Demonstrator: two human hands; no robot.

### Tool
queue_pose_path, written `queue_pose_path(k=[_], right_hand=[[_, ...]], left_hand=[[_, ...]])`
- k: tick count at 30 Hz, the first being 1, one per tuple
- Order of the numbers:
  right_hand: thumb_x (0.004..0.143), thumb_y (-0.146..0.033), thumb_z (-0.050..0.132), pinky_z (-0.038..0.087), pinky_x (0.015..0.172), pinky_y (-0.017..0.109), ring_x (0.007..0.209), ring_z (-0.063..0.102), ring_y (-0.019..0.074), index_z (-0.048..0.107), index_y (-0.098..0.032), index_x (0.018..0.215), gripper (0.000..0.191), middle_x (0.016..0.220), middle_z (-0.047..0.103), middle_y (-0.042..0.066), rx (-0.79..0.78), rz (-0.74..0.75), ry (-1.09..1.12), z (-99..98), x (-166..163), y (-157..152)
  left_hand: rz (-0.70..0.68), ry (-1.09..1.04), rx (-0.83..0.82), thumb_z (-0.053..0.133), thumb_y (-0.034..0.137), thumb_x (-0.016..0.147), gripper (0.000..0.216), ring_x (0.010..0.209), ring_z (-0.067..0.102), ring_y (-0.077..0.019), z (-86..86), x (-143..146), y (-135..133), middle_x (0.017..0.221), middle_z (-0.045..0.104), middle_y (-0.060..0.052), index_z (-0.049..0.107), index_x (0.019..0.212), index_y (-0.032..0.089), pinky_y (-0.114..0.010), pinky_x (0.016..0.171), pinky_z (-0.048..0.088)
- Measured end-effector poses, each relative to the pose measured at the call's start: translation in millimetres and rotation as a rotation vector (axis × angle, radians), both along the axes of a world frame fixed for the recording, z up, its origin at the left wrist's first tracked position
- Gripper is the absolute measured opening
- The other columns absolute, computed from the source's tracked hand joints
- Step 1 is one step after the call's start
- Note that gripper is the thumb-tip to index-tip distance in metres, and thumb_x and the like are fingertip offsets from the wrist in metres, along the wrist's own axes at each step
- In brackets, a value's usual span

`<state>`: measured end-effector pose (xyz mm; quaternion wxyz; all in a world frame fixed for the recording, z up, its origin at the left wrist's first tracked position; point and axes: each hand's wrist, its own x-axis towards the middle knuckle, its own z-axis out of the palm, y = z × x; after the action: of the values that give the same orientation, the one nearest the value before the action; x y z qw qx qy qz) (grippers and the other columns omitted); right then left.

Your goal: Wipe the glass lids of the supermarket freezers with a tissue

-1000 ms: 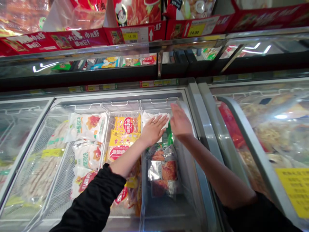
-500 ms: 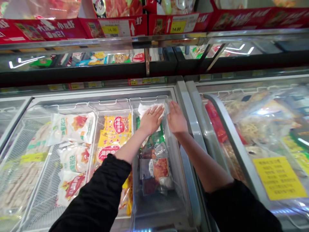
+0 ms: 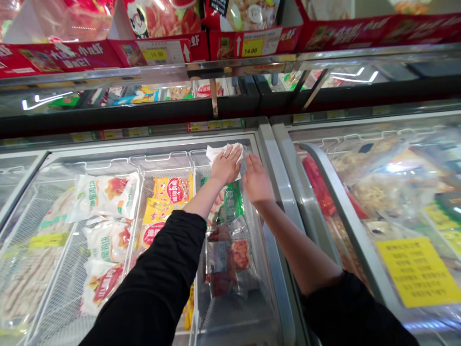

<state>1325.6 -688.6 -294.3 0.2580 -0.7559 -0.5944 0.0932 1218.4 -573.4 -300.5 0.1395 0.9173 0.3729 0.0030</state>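
Observation:
My left hand (image 3: pixel 225 165), a ring on one finger, lies flat with fingers stretched on a white cloth (image 3: pixel 215 153) at the far end of the chest freezer's sliding glass lid (image 3: pixel 262 250). My right hand (image 3: pixel 256 181) rests flat and open on the same glass, just right of the left hand and beside the lid's grey frame (image 3: pixel 279 163). Under the glass lie a green packet (image 3: pixel 233 207) and clear packets of reddish food (image 3: pixel 230 257).
White packets (image 3: pixel 104 194) and yellow packets (image 3: pixel 172 190) fill wire baskets on the left. A second freezer with a curved lid (image 3: pixel 345 202) and a yellow notice (image 3: pixel 419 271) stands on the right. Red price-tagged shelves (image 3: pixel 252 45) run above.
Both hands have slid a little farther away along the glass toward the freezer's back edge, with the cloth under the left hand. The camera has shifted slightly right.

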Motion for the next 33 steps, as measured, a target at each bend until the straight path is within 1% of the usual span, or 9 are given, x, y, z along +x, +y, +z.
queue_pose_path(k=[6, 11, 13, 16, 19, 23, 28, 30, 33], right_hand=[[0.097, -0.009, 0.04, 0.036, 0.136, 0.055, 0.165, 0.036, 0.0306, 0.046, -0.008, 0.166, 0.069, 0.171, 0.048, 0.018, -0.035, -0.008, 0.035, 3.9, -1.9, -0.3], [0.097, -0.008, 0.042, 0.034, 0.137, 0.052, 0.164, 0.037, 0.0304, 0.049, -0.004, 0.163, 0.066, 0.17, 0.049, 0.02, -0.04, -0.018, 0.017, 5.5, -2.3, 0.2], [0.098, -0.008, 0.04, 0.035, 0.136, 0.054, 0.164, 0.038, 0.0299, 0.05, -0.007, 0.163, 0.066, 0.169, 0.051, 0.018, -0.017, -0.009, 0.022, 5.9, -0.4, 1.3], [0.099, -0.009, 0.037, 0.036, 0.135, 0.055, 0.164, 0.038, 0.0298, 0.049, -0.007, 0.163, 0.065, 0.17, 0.05, 0.018, -0.007, 0.01, 0.031, 6.5, 4.4, 2.1], [0.1, -0.009, 0.035, 0.035, 0.136, 0.054, 0.166, 0.033, 0.0288, 0.044, -0.009, 0.167, 0.068, 0.174, 0.044, 0.016, -0.035, 0.036, 0.026, 5.2, 7.5, -7.4], [0.099, -0.007, 0.036, 0.032, 0.136, 0.06, 0.17, 0.022, 0.0297, 0.03, -0.015, 0.174, 0.075, 0.18, 0.034, 0.012, -0.048, 0.106, 0.013, 2.3, -1.1, -56.5], [0.103, -0.006, 0.031, 0.028, 0.139, 0.058, 0.171, 0.015, 0.0287, 0.02, -0.016, 0.177, 0.075, 0.181, 0.03, 0.013, -0.049, 0.138, -0.006, 8.9, -30.3, -146.9], [0.104, -0.006, 0.031, 0.028, 0.138, 0.06, 0.171, 0.014, 0.0295, 0.015, -0.018, 0.177, 0.076, 0.182, 0.029, 0.013, -0.045, 0.132, -0.007, 12.2, -39.4, -171.5], [0.105, -0.007, 0.03, 0.031, 0.137, 0.061, 0.171, 0.018, 0.0298, 0.013, -0.02, 0.178, 0.076, 0.181, 0.031, 0.013, -0.056, 0.112, 0.009, 13.2, -45.1, -188.7]], left_hand=[[-0.208, -0.001, 0.018, 0.029, 0.037, 0.114, 0.06, 0.167, 0.03, -0.0199, 0.4, -55.6, -27.2, 0.179, 0.036, -0.003, 0.036, 0.171, 0.021, -0.044, 0.137, 0.026], [-0.019, 0.034, 0.003, 0.03, 0.034, 0.113, 0.061, 0.168, 0.029, -0.0204, 6.1, -30.5, -7.0, 0.18, 0.033, -0.002, 0.033, 0.173, 0.021, -0.044, 0.138, 0.024], [0.045, 0.049, 0.002, 0.031, 0.032, 0.113, 0.062, 0.169, 0.026, -0.0218, 6.8, -18.1, -13.3, 0.181, 0.031, -0.003, 0.031, 0.173, 0.019, -0.045, 0.138, 0.024], [-0.052, 0.056, -0.002, 0.032, 0.033, 0.113, 0.063, 0.17, 0.023, -0.0232, 5.8, -26.3, -52.9, 0.181, 0.029, -0.003, 0.03, 0.173, 0.017, -0.047, 0.138, 0.024], [-0.254, 0.033, 0.004, 0.033, 0.037, 0.114, 0.06, 0.169, 0.025, -0.0216, 6.1, -62.6, -101.6, 0.179, 0.034, -0.004, 0.036, 0.171, 0.02, -0.044, 0.138, 0.024], [-0.415, 0.005, -0.024, 0.03, 0.038, 0.115, 0.059, 0.168, 0.025, -0.0164, 9.9, -102.1, -113.8, 0.179, 0.037, 0.001, 0.032, 0.173, 0.028, -0.039, 0.138, 0.02], [-0.096, 0.014, -0.008, 0.027, 0.037, 0.114, 0.061, 0.169, 0.025, -0.0216, 11.3, -81.5, -106.2, 0.182, 0.029, -0.001, 0.028, 0.174, 0.025, -0.047, 0.138, 0.021], [-0.033, 0.003, 0.017, 0.028, 0.037, 0.114, 0.061, 0.17, 0.023, -0.0233, 10.6, -72.8, -136.0, 0.182, 0.028, -0.002, 0.028, 0.174, 0.023, -0.048, 0.139, 0.021], [-0.19, 0.025, 0.007, 0.031, 0.037, 0.114, 0.06, 0.17, 0.021, -0.0213, 10.8, -87.7, -207.7, 0.181, 0.031, -0.001, 0.032, 0.173, 0.023, -0.045, 0.139, 0.022]])
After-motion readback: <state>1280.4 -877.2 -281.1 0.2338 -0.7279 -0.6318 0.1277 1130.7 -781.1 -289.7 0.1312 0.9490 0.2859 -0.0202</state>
